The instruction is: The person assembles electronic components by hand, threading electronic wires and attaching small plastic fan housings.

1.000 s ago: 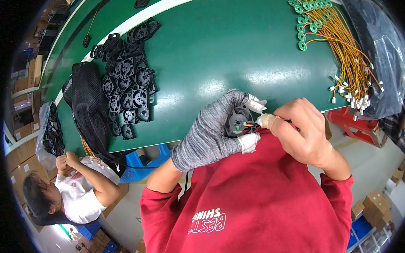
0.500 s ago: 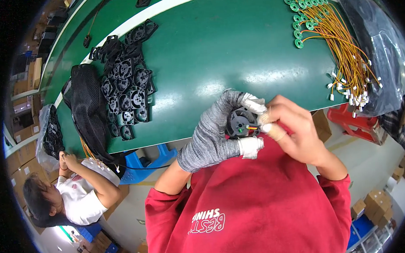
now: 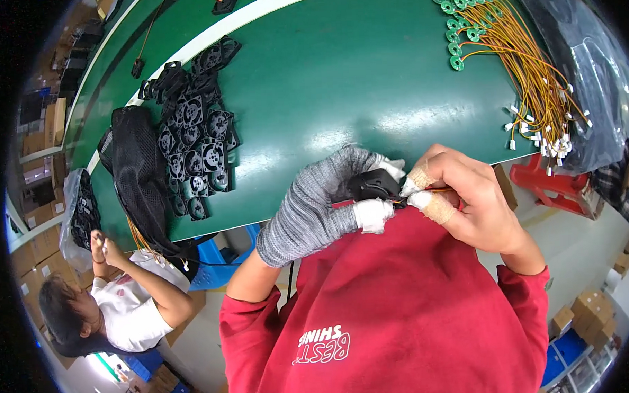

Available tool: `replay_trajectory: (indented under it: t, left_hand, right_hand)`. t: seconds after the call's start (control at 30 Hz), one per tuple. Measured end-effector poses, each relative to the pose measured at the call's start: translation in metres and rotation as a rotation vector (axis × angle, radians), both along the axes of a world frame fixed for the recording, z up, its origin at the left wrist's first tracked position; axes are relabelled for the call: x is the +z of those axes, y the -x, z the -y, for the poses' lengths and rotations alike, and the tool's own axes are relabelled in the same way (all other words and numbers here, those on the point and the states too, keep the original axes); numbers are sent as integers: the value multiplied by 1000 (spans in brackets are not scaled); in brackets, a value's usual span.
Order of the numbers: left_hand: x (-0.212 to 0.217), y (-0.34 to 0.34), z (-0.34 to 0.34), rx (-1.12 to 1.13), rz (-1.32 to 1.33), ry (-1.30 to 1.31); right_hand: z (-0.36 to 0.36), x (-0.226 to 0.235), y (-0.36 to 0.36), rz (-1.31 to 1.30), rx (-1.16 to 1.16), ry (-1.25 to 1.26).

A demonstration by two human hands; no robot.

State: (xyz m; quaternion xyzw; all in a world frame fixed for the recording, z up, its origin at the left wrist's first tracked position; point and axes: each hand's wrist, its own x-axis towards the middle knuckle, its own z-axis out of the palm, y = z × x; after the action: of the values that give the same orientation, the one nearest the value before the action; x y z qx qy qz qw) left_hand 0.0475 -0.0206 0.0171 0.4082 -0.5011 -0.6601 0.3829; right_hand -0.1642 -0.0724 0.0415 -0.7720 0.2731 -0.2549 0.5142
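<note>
My left hand, in a grey knitted fingerless glove with white tape on its fingertips, is closed around a small black fan housing. The housing is tilted, so its side wall faces up and its inside is mostly hidden. At the housing's right edge my right hand pinches thin wires between thumb and forefinger. Tape covers those two fingertips too. The wires run back under the right hand's fingers. Both hands are held in front of my red top, by the near edge of the green table.
Many black fan housings lie at the table's left, beside a black mesh bag. Green ring-shaped circuit boards with orange wires lie at the right, next to clear plastic sheeting. A co-worker sits at the left; a red stool stands at the right.
The fan housing has been tipped from showing its open face to showing its side wall. My left hand has shifted slightly left, and my right fingers now pinch wires at its edge.
</note>
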Motion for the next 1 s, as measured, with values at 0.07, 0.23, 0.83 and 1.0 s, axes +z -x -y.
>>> replay_trajectory:
  t: [0.07, 0.23, 0.83, 1.0]
  left_hand:
    - [10, 0, 0, 18, -8, -101]
    - [21, 1, -1, 3, 206, -7]
    - [6, 18, 6, 33, 1034, 1486]
    - [0, 5, 15, 38, 341, 461]
  right_hand:
    - [2, 1, 0, -3, 14, 33]
    - [6, 6, 1, -10, 76, 101]
    - [-10, -7, -8, -104, -238, 113]
    - [14, -5, 2, -6, -85, -763]
